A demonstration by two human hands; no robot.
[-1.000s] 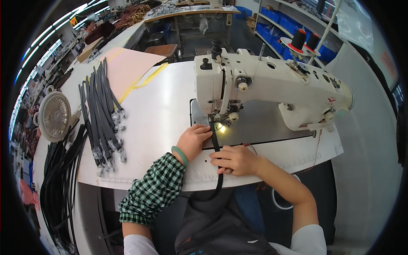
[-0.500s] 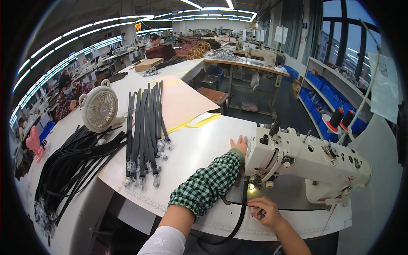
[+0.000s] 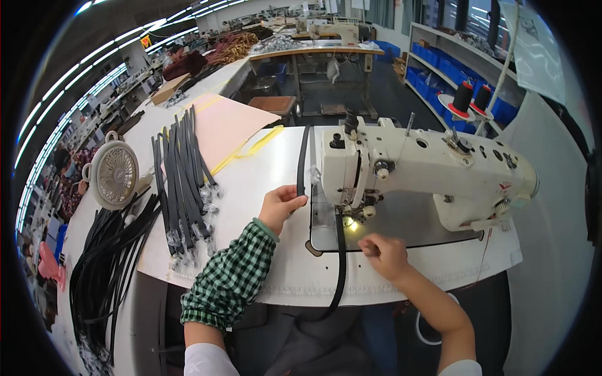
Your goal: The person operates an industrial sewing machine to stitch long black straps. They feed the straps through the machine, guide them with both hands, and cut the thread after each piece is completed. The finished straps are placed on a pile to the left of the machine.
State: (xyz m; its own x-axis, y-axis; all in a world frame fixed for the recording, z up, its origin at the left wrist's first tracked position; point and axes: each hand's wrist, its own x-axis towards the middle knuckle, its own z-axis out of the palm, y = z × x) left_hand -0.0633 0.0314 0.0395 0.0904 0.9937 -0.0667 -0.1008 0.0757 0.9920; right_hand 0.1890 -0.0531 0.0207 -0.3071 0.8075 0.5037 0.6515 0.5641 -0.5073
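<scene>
My left hand (image 3: 279,210), in a green checked sleeve cover, pinches a narrow black strap (image 3: 303,160) left of the sewing machine (image 3: 414,172). A small clear-wrapped piece (image 3: 315,175) lies beside that strap. Another black strap length (image 3: 342,266) runs from under the machine's presser foot over the table's front edge. Whether both lengths are one strap, I cannot tell. Closed and raised, my right hand (image 3: 385,255) hovers right of the strap, near the lit needle area; whatever it holds is hidden.
Black straps with wrapped ends (image 3: 182,182) lie on the white table (image 3: 251,250). Further left are a white fan (image 3: 114,174), more hanging straps (image 3: 103,269) and a pink object (image 3: 50,263). Thread spools (image 3: 463,99) stand behind the machine; blue bins (image 3: 433,56) fill shelves beyond.
My left hand has come from behind the machine head toward me and leftward, now gripping strap. My right hand has closed further. The view has tilted down and shifted right.
</scene>
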